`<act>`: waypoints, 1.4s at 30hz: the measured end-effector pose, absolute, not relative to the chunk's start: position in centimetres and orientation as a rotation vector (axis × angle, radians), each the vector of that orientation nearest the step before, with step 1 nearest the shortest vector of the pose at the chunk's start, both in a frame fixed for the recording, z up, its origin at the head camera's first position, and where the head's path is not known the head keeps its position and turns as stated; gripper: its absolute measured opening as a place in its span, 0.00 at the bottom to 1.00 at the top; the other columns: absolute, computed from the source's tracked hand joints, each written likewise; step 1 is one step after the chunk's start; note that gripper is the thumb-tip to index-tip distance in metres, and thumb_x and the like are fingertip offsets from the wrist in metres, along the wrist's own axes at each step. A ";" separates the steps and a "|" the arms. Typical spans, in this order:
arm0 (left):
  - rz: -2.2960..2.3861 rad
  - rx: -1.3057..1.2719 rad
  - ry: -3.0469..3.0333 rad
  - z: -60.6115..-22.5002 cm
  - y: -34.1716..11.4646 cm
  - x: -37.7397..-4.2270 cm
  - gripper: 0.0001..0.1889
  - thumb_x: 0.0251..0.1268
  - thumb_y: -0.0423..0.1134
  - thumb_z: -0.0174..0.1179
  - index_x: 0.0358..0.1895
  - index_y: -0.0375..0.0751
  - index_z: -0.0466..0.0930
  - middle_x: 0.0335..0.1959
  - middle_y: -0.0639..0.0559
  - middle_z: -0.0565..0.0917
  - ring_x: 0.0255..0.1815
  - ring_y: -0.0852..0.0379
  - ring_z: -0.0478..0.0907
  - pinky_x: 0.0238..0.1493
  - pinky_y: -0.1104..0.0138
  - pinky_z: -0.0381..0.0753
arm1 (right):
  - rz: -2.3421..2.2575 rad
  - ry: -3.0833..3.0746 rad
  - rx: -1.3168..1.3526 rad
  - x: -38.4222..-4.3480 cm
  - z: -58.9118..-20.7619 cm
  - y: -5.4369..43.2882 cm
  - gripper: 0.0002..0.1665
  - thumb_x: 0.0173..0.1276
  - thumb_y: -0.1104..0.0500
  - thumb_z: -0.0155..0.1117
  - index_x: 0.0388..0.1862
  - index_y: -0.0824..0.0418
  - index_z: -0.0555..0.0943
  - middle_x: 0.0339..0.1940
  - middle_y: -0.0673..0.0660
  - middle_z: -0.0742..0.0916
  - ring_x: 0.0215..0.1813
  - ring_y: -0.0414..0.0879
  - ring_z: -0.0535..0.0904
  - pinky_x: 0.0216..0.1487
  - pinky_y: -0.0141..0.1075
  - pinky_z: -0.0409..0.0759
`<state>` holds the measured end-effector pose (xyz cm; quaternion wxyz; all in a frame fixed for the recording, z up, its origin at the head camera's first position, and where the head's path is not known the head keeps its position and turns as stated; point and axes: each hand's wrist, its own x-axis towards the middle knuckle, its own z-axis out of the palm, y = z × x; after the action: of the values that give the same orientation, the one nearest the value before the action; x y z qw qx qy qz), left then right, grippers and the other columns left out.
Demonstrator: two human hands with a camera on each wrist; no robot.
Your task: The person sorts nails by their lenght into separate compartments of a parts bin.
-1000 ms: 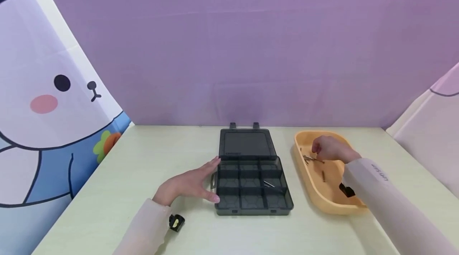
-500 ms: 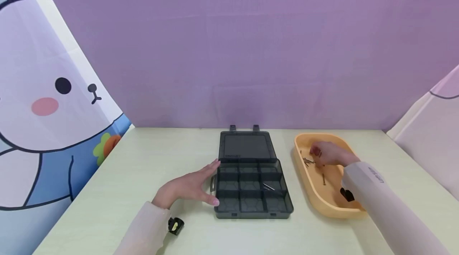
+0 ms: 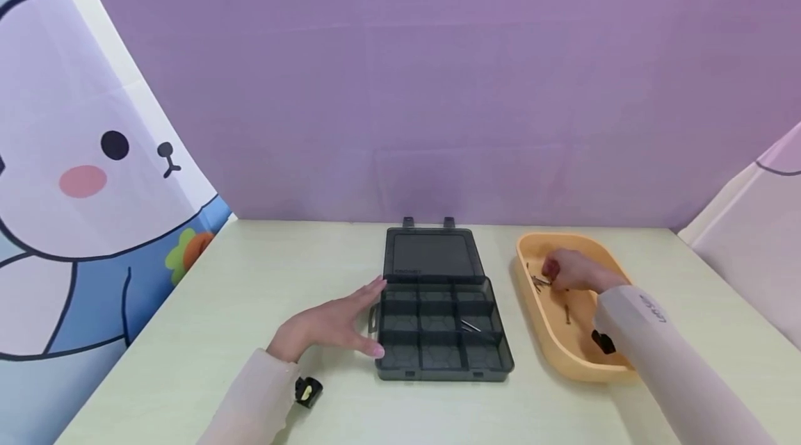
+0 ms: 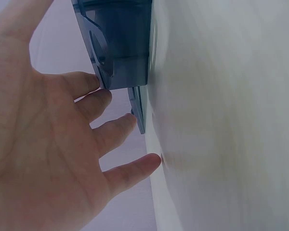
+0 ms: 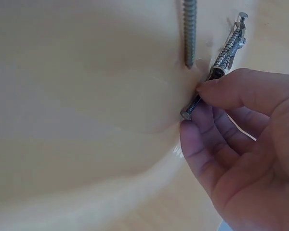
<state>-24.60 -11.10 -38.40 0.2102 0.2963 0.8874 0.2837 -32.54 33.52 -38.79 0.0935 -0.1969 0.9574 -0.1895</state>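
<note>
My right hand [image 3: 574, 271] reaches into the orange tray [image 3: 585, 370]. In the right wrist view, its thumb and fingers pinch a screw [image 5: 186, 114], flat head outward, at the tray floor. Just beyond the thumb lies a small pile of screws [image 5: 227, 50]. Another screw [image 5: 189, 36] lies apart, its pointed tip toward the hand. My left hand [image 3: 328, 325] is spread at the left side of a dark divided box [image 3: 438, 374], with fingertips at its edge. Metal screws [image 3: 471, 326] lie in the box's middle-right compartment.
The box's lid [image 3: 432, 250] is folded back flat on the pale table [image 3: 300, 250]. A purple cloth [image 3: 400, 83] hangs behind the table. On the left is a cloth printed with a cartoon animal [image 3: 94, 243].
My right hand has shifted slightly toward me and down in the tray, staying beside the screws. My left hand and the box keep their places; the head view sways slightly.
</note>
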 end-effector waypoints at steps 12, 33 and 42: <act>0.781 0.802 2.473 -38.3 -11.0 -24.6 0.60 0.51 0.60 0.68 0.77 0.41 0.35 0.79 0.46 0.38 0.78 0.42 0.42 0.72 0.45 0.55 | -0.628 2.842 -0.446 -32.4 -39.1 33.5 0.11 0.40 0.69 0.65 0.28 0.63 0.79 0.24 0.52 0.82 0.26 0.43 0.72 0.28 0.32 0.71; 0.786 0.795 2.465 -38.4 -10.8 -24.5 0.60 0.51 0.59 0.68 0.77 0.42 0.35 0.79 0.45 0.37 0.78 0.42 0.40 0.73 0.45 0.52 | -0.629 2.807 -0.487 -32.9 -39.5 33.7 0.09 0.40 0.69 0.62 0.26 0.63 0.78 0.22 0.50 0.79 0.25 0.42 0.69 0.26 0.32 0.68; 0.777 0.794 2.476 -38.4 -10.9 -24.5 0.60 0.50 0.60 0.68 0.77 0.42 0.36 0.79 0.46 0.38 0.78 0.43 0.41 0.72 0.46 0.53 | -0.662 2.817 -0.589 -32.7 -38.0 34.1 0.03 0.52 0.67 0.62 0.26 0.66 0.78 0.23 0.51 0.79 0.22 0.40 0.70 0.24 0.33 0.70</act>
<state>-24.52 -10.87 -38.38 0.2124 0.2859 0.8915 0.2800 -32.74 34.07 -37.96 0.0944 -0.1987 0.9497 -0.2231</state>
